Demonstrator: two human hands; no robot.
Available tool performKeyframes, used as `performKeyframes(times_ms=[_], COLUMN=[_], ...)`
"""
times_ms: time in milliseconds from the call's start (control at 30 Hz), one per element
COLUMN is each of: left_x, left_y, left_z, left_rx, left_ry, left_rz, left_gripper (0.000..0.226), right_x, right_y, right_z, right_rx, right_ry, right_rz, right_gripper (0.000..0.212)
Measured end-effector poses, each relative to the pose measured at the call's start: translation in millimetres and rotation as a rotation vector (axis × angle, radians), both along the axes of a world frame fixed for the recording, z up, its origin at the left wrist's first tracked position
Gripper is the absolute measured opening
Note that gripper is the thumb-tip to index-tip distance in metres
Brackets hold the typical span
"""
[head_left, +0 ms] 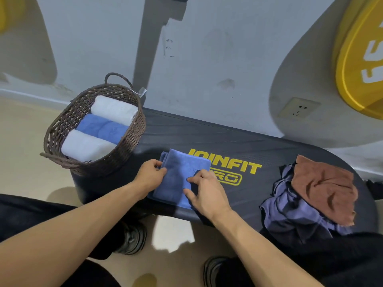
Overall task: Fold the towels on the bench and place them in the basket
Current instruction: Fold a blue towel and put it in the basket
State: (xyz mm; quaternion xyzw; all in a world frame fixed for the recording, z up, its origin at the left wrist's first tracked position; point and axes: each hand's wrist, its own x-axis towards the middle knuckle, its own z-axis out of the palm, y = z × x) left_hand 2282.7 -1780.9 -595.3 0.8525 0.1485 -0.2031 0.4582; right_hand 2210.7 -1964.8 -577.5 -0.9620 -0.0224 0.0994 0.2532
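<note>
The blue towel under work lies folded into a compact rectangle at the near middle of the black padded worktop, partly covering the yellow lettering printed there. The left hand pinches the towel's left edge, thumb and fingers curled on the layered fold. The right hand rests on the towel's right side, fingertips bent down onto the cloth and thumb at its near edge; whether this grip pinches the fabric or only presses it cannot be told. Judged state of this item: folding is nearly or fully complete, transfer to the basket not yet done. The wicker basket stands on the left end of the worktop, just beside the towel, and holds three folded towels side by side: one white at the far end, one blue in the middle, one white at the near end. At the right end, well apart from the hands, an unfolded heap remains: one brown cloth lying on top of crumpled purple-grey fabric; whether the purple fabric is one towel or more cannot be told. Count: three towels placed, one in hand, at least two outstanding. Assessment: the task is somewhat past its halfway point, with folding and placing still due on the heap
</note>
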Motion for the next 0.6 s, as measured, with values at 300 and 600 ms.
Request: performKeyframes(times_ms=[300, 600], left_x=[6.5, -3.3], left_y=[11.1, 12.9], left_z=[-0.8, 11.3], left_rx=[0.200, 0.502], left_ry=[-0.032, -0.032], left_rz=[-0.034, -0.357], left_gripper=[0.009, 0.048], right_x=[-2.2, -9.7], right_y=[1.0, 9.3], right_z=[-10.0, -20.8], right_rx=[0.058, 0.059], right_ry=[0.040, -0.021], right_rz=[0.001, -0.038], right_gripper=[0.048, 0.044])
